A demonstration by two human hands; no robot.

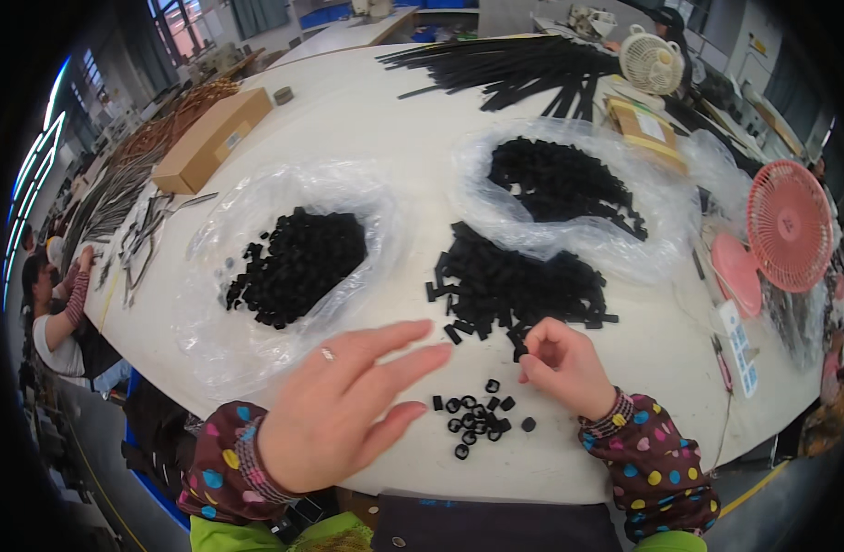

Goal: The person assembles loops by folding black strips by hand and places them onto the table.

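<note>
I see my left hand [344, 409] spread flat and open above the near edge of the bench [367, 120], holding nothing. My right hand [564, 363] has its grip pinched shut on a small black piece [521, 352] beside the loose heap of black parts [514, 285]. A cluster of small black rings [477, 421] lies between both hands, near the front edge.
</note>
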